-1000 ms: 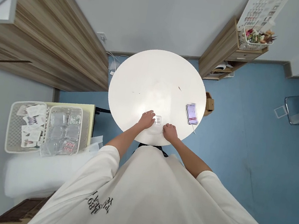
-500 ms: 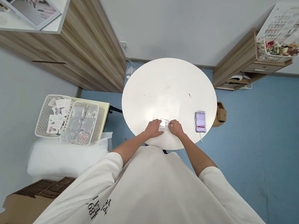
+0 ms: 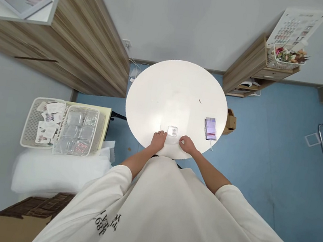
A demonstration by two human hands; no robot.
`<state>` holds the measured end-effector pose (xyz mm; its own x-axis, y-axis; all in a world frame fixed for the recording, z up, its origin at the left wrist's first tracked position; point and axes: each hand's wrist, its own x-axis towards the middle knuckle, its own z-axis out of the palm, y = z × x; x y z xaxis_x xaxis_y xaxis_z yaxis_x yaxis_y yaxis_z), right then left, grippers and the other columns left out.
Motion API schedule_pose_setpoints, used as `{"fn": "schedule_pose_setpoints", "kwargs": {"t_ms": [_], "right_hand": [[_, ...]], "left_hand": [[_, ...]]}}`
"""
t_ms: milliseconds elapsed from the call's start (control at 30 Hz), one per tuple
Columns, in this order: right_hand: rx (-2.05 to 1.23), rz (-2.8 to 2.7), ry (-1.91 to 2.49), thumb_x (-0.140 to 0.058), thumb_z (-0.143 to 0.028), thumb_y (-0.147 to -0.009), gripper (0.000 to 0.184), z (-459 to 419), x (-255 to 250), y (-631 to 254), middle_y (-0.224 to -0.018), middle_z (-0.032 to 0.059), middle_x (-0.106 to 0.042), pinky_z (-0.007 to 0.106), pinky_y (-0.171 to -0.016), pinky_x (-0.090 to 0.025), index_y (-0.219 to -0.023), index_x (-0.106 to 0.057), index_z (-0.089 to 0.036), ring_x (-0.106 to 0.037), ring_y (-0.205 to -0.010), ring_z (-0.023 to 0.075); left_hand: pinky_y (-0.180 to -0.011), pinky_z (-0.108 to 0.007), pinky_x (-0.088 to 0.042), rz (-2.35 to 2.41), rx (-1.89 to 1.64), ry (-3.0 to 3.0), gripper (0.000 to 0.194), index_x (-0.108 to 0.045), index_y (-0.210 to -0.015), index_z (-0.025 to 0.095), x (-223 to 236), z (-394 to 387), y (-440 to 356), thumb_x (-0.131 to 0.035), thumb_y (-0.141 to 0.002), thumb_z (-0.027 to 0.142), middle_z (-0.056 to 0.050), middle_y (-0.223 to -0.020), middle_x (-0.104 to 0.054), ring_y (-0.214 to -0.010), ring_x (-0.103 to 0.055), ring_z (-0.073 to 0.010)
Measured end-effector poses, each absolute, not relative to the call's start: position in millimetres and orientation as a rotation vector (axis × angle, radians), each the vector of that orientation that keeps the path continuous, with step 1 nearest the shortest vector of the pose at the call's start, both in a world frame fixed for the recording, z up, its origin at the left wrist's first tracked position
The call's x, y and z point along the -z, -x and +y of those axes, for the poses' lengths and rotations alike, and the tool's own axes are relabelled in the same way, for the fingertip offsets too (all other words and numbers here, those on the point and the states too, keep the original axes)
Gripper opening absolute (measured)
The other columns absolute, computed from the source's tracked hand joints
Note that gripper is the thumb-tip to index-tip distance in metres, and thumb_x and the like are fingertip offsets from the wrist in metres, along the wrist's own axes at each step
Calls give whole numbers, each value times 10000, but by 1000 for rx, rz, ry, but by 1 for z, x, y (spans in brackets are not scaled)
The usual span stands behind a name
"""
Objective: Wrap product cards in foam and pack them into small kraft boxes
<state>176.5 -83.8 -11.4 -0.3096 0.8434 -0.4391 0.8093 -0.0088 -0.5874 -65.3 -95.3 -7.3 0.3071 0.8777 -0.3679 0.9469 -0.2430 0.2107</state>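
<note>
A small clear plastic box [image 3: 172,131] with a pale, patterned inside lies flat on the white round table, near its front edge. Beneath and in front of it there seems to be a thin translucent sheet [image 3: 172,140], hard to make out against the white top. My left hand [image 3: 159,140] rests at the sheet's left side, fingers stretched forward, with a ring on one finger. To the right of the box, my right hand [image 3: 187,144] has its fingers pinched together at the sheet's right edge. Neither hand touches the box.
A phone [image 3: 210,129] with a cable lies on the table [image 3: 179,83] at the right. At left stand two white baskets [image 3: 27,124] with cards and clear boxes, above a white wrap roll [image 3: 48,174] and a cardboard box [image 3: 16,225]. Wooden cabinets [image 3: 95,33] stand behind.
Both hands have come off the clear box and drawn back toward the table's front edge. The box now lies uncovered between and beyond them. The whole view has shifted slightly.
</note>
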Motion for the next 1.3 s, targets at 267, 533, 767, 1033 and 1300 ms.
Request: {"fn": "schedule_pose_setpoints", "kwargs": {"t_ms": [267, 533, 767, 1033, 1300], "right_hand": [[-1156, -2403, 1793, -547, -182, -921, 122, -95, 16, -176, -1185, 94, -637, 331, -861, -467, -994, -641, -211, -579, -1073, 242], [-1196, -2264, 1865, -528, -203, -944, 117, -97, 15, -174, -1201, 77, -639, 330, -879, -479, -989, -634, -222, -585, -1093, 231], [-1269, -2087, 1956, -501, -255, -972, 144, -91, 9, -171, -1170, 74, -671, 323, -872, -484, -1020, -634, -223, -607, -1060, 224], [-1117, -2050, 2086, -449, -312, -1013, 244, -59, 7, -164, -1182, 105, -675, 326, -874, -464, -1080, -656, -203, -597, -1076, 240], [-1032, -2154, 2128, -439, -277, -1018, 279, -30, 12, -160, -1186, 129, -675, 350, -842, -453, -1072, -701, -197, -605, -1040, 266]], "left_hand": [[-921, -398, -414, 1756, 142, -2095, 392, -581, -1118, 197, 4, -93, 83, -462, -823, -32, -113, -1135, -604, -1073, -564, -265], [-1017, -440, -374, 1439, 55, -2264, 366, -626, -978, 231, 2, -88, 102, -449, -817, -46, -102, -1106, -628, -1104, -568, -261], [-931, -376, -426, 1647, -46, -1858, 279, -574, -952, 235, 11, -84, 110, -423, -870, 15, -40, -925, -673, -945, -643, -227], [-870, -367, -433, 1823, -102, -1489, 133, -513, -1032, 262, 7, -57, 96, -427, -986, 172, -11, -822, -667, -826, -661, -236], [-1094, -471, -354, 1864, -147, -1867, 441, -483, -1340, 205, -14, -53, 86, -457, -915, 89, -154, -1367, -554, -1304, -503, -308]]}}
